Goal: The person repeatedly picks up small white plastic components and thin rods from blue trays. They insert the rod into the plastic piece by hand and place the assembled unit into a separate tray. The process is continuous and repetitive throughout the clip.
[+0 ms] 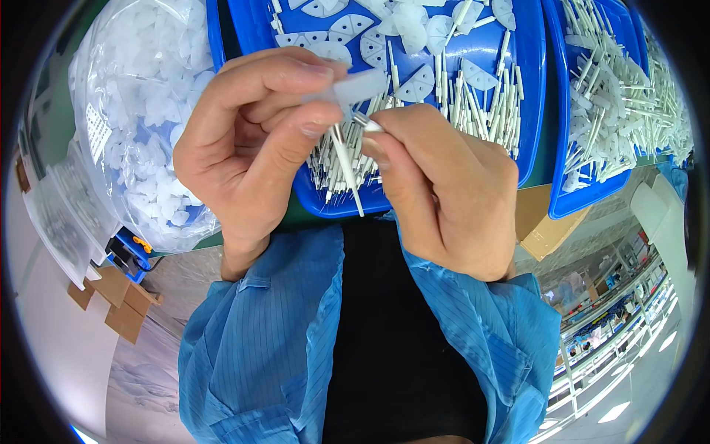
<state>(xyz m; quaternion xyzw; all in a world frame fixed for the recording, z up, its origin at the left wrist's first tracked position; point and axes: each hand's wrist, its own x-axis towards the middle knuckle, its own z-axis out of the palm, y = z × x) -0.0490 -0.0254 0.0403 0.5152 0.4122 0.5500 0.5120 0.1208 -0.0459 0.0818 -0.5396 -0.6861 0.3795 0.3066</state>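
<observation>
In front of my chest, over a blue tray [538, 111], my left hand [248, 140] pinches a translucent white plastic piece [360, 86] between thumb and fingers. From that piece a thin white rod [345, 169] with a metal end hangs downward. My right hand [455, 189] is closed on a second white rod [371, 126], its metal end pointing at the plastic piece. Whether that end touches the piece I cannot tell. Below both hands, the tray holds many loose white rods [488, 111] and flat half-round plastic pieces with small holes [416, 83].
On the left, a clear plastic bag [140, 44] is full of translucent pieces. Another blue tray [560, 159] at the right holds rods joined to plastic pieces. A cardboard box [551, 222] stands below that tray. Stacked clear containers [70, 207] sit at the far left.
</observation>
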